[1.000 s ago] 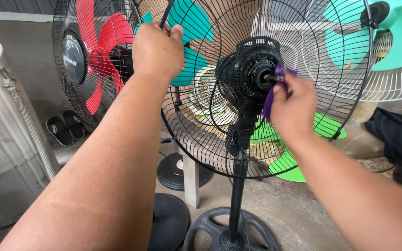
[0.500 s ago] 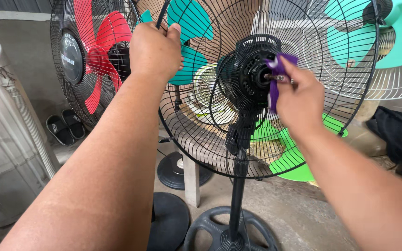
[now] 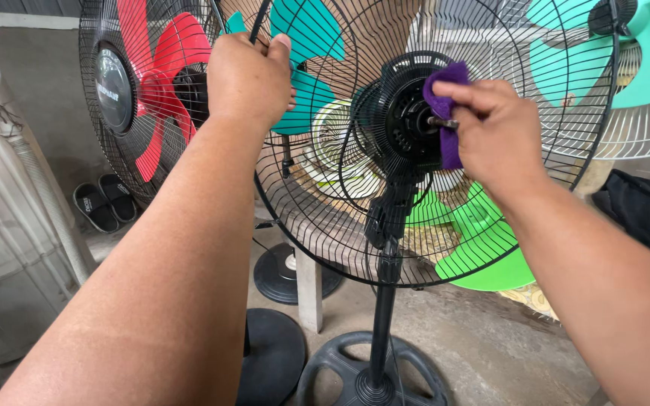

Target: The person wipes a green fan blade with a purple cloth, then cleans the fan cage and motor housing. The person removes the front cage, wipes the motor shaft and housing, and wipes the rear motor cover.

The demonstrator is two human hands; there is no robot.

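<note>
Now our left hand [image 3: 248, 79] clenches the black fan guard [image 3: 317, 225] at its upper left rim, our right hand [image 3: 494, 131] pinches a purple cloth [image 3: 445, 83] against the motor hub [image 3: 408, 116], red-bladed fan [image 3: 152, 90] far left.

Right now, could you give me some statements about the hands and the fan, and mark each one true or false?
1. The left hand grips the top rim of the black fan guard. True.
2. The right hand holds a yellow sponge. False: it holds a purple cloth.
3. The purple cloth is pressed at the motor hub in the middle of the guard. True.
4. The fan that is being wiped has red blades mounted on it. False: the red blades belong to another fan behind it, on the left.
5. A pair of dark sandals lies on the floor at the left. True.
</note>
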